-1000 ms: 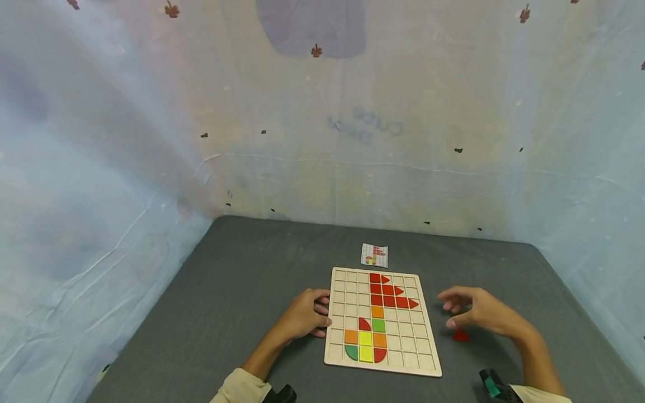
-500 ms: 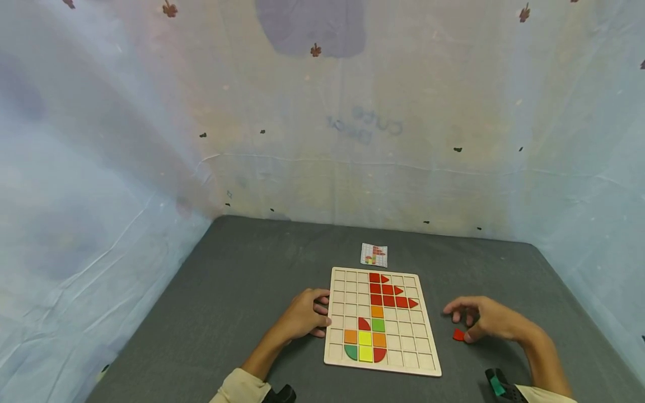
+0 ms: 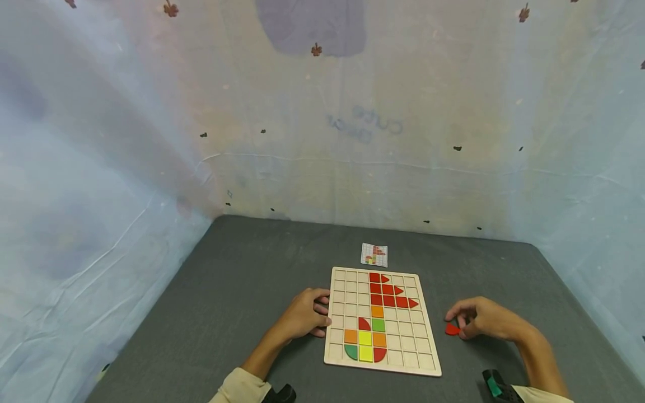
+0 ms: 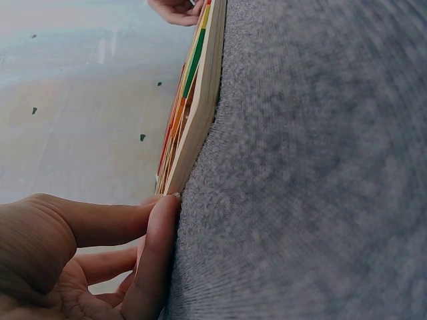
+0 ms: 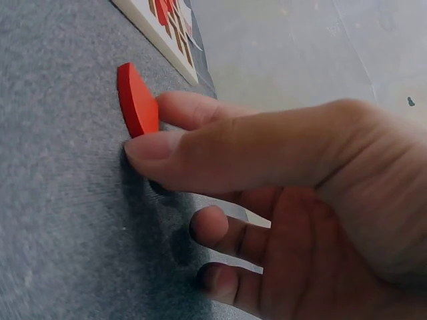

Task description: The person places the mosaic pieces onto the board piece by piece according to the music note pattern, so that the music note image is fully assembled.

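Note:
My right hand [image 3: 486, 319] pinches a red quarter-round tile [image 5: 139, 103] between thumb and index finger, just over the grey tabletop. The other fingers bend loosely below in the right wrist view. The tile [image 3: 452, 329] is to the right of a pale wooden grid board [image 3: 408, 327]. Along the board's left edge my left hand [image 3: 304, 314] holds the rim with thumb and fingers; the left wrist view shows the thumb and index tips [image 4: 160, 210] at that edge. Red squares and triangles [image 3: 388, 290], with orange, green and yellow tiles [image 3: 365, 338] lower down, fill some of the grid's cells.
Behind the board lies a small printed card [image 3: 374, 255] with a coloured grid pattern. The grey table [image 3: 267, 268] is bordered by pale hanging sheeting [image 3: 322, 184] at the back and sides. Each wrist wears a dark device [image 3: 499, 386].
The right hand has closed its thumb and index finger on the red tile and shifted it slightly left and up in the head view. The left hand and the board have stayed still.

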Action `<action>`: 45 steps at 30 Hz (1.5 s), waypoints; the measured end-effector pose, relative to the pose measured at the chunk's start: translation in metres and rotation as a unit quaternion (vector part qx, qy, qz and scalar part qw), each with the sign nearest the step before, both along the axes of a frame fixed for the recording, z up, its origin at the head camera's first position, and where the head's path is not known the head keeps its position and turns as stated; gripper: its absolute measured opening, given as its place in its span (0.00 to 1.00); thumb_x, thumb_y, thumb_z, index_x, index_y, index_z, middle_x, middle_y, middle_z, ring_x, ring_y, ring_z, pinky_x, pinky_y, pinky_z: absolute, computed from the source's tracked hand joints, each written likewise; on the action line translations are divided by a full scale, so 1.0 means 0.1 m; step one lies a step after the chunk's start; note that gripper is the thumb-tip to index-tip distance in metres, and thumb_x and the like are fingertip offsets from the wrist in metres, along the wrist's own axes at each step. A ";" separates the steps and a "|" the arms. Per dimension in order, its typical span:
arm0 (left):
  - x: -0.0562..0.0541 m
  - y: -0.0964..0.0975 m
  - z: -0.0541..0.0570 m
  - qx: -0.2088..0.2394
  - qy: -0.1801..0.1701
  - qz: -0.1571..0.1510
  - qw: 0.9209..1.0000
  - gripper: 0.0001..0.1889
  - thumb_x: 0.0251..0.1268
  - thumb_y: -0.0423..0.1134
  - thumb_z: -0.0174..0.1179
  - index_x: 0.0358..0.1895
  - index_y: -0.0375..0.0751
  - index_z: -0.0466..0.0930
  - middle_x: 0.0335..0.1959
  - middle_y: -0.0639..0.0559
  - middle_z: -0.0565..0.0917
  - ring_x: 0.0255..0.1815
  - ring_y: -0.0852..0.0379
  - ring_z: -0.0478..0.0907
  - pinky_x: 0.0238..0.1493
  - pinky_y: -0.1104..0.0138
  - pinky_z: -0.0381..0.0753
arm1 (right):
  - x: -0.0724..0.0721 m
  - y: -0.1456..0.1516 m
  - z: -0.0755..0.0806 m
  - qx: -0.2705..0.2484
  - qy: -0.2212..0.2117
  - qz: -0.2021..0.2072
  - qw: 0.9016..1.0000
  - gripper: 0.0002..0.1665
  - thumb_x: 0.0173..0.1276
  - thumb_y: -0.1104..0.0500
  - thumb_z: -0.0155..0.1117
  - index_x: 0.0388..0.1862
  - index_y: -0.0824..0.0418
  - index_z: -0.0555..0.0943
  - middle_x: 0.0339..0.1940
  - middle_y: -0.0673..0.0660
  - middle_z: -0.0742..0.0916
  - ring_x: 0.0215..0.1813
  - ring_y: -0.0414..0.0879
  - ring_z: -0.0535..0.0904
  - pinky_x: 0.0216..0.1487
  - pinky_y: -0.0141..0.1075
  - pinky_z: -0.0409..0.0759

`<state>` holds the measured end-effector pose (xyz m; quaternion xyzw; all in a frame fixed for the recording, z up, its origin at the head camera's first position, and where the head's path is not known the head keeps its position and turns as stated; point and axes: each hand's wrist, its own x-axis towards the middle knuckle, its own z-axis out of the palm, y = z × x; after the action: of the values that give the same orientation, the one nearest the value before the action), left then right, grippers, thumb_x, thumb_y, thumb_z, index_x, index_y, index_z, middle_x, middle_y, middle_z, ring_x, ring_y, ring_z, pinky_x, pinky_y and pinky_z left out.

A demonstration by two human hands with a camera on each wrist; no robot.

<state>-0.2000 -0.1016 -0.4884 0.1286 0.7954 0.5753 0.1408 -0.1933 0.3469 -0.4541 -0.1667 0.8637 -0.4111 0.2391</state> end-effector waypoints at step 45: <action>0.00 0.00 0.00 0.001 0.001 -0.001 1.000 0.35 0.58 0.21 0.71 0.71 0.28 0.73 0.55 0.40 0.76 0.48 0.51 0.82 0.29 0.60 0.93 | -0.02 -0.06 -0.01 0.057 0.102 -0.035 0.993 0.15 0.56 0.64 0.80 0.43 0.62 0.89 0.38 0.53 0.86 0.35 0.36 0.77 0.33 0.31 0.78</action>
<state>-0.2001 -0.1020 -0.4887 0.1306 0.7948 0.5759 0.1401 -0.1949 0.3406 -0.4556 -0.1635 0.9108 -0.3505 0.1444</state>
